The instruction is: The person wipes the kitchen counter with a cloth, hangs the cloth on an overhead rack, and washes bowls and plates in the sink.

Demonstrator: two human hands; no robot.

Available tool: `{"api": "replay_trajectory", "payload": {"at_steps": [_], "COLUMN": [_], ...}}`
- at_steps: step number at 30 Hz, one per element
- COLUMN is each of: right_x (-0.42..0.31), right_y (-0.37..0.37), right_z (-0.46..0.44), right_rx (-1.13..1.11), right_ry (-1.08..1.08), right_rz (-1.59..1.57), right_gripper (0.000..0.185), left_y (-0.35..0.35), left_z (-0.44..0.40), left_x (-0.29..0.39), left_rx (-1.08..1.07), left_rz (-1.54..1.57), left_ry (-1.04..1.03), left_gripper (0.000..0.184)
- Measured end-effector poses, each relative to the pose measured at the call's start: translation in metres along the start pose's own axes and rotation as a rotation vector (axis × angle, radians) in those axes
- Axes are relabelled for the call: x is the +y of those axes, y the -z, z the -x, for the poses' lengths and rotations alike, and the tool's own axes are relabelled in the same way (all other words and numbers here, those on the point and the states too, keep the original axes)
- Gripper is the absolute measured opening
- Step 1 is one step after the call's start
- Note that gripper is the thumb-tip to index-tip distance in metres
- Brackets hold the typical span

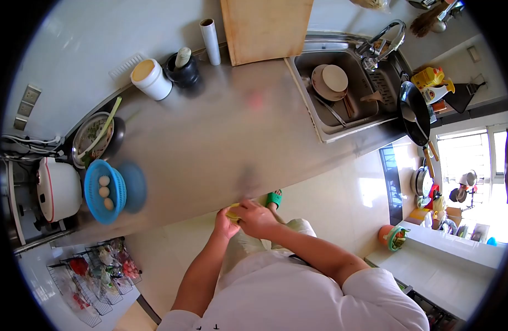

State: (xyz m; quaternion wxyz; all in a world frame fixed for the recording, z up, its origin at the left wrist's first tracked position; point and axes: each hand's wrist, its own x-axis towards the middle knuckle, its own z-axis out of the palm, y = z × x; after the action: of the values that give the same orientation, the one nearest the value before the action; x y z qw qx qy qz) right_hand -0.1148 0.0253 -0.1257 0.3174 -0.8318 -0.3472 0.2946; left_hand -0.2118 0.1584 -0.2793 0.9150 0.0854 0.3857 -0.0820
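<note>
Kitchen: pale walls around a long metal counter (199, 143), with a wooden board (268, 27) leaning at the back near the sink (303, 100).
Yellow item: between the two hands, just at the counter's front edge; too small and too covered to name surely.
Left hand (226, 225): grip closed around the item's left side, fingers curled.
Right hand (257, 218): grip on the item too, fingers reaching across it.
Step in hand: two-handed handling of the yellow item, by my judgement; whether it is being turned, pressed or merely held, I cannot tell.
Next move: seems to call for one firm hold while the other hand shifts, since the item looks small and floor lies below.
Blue basket (91, 187): well apart at the counter's left, three eggs (104, 192) inside, next to a white cooker (63, 187).
Sink contents: stacked bowls (334, 78).
</note>
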Motion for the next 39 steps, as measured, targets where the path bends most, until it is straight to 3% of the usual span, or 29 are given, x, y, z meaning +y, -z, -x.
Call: {"api": "replay_trajectory", "payload": {"at_steps": [2,7,9,11,15,17,18,20,21,24,29,34,39], "right_x": [0.019,0.071,0.076,0.076,0.025,0.018,0.014,0.007,0.016,0.036,0.092,0.151,0.134], "right_y": [0.016,0.068,0.061,0.030,-0.003,-0.014,-0.006,0.030,0.043,0.112,0.209,0.215,0.158], "right_z": [0.011,0.043,0.044,0.039,0.019,0.009,0.008,0.003,-0.003,-0.030,-0.116,-0.130,-0.045], "right_rx": [0.113,0.395,0.442,0.475,0.216,0.203,0.210,0.150,0.226,0.365,0.559,0.535,0.556], "right_ry": [-0.007,-0.080,-0.132,-0.037,0.127,0.232,0.234,0.137,0.137,0.002,0.000,-0.128,-0.280], "right_rz": [-0.051,-0.100,-0.063,-0.021,-0.095,-0.188,-0.191,-0.222,-0.177,-0.013,0.419,0.531,0.470], "right_gripper": [0.038,0.041,0.040,0.040,0.041,0.042,0.042,0.044,0.045,0.046,0.043,0.041,0.038], "left_y": [-0.005,-0.022,-0.022,-0.026,-0.005,-0.011,-0.006,-0.007,-0.009,-0.014,-0.005,-0.015,-0.032], "left_z": [0.004,0.013,0.010,0.007,0.000,0.006,0.007,0.014,0.017,0.023,0.022,0.013,-0.004], "left_x": [0.004,0.006,0.004,0.003,0.001,0.003,0.004,0.007,0.008,0.010,-0.006,-0.020,-0.025], "left_rx": [0.159,0.052,0.029,0.051,-0.049,-0.178,-0.110,-0.012,0.086,0.107,0.134,0.116,0.132], "left_rz": [0.055,0.054,0.057,0.020,0.082,-0.018,-0.019,-0.020,-0.014,-0.006,-0.024,-0.042,-0.047], "left_ry": [0.032,0.060,0.057,0.054,0.032,-0.032,-0.002,0.020,0.041,0.047,0.041,0.066,0.098], "left_gripper": [0.034,0.037,0.038,0.034,0.031,0.026,0.026,0.026,0.027,0.027,0.024,0.020,0.018]}}
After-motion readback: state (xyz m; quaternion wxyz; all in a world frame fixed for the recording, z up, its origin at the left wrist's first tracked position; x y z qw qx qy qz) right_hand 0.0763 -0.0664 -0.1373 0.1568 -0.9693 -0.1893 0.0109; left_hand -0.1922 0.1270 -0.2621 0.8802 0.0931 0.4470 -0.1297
